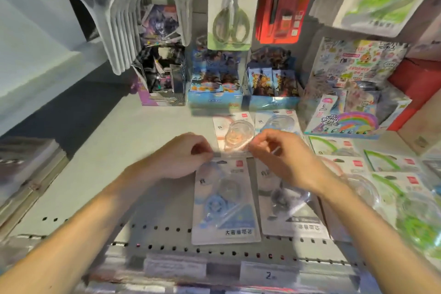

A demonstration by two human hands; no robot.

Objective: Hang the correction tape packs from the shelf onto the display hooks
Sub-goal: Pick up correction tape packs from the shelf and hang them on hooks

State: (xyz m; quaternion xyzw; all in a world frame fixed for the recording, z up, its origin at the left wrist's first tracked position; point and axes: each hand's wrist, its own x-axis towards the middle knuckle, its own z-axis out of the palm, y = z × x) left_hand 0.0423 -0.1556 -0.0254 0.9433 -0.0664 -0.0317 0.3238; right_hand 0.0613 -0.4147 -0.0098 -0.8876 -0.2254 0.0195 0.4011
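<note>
Fingers of both hands pinch one orange correction tape pack above shelf.

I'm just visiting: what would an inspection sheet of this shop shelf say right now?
Surface: pale metal shelf with perforated front edge.
Job's things: correction tape packs lying flat: a pink pack, blue pack, grey pack, green packs to the right.
Clutter: card boxes at the back, a rainbow box.
Hands: left hand and right hand pinch the near edge of the pink pack.
Cables: nothing seen.
Surroundings: scissors packs and red packs hang above; price label on the shelf front.
</note>
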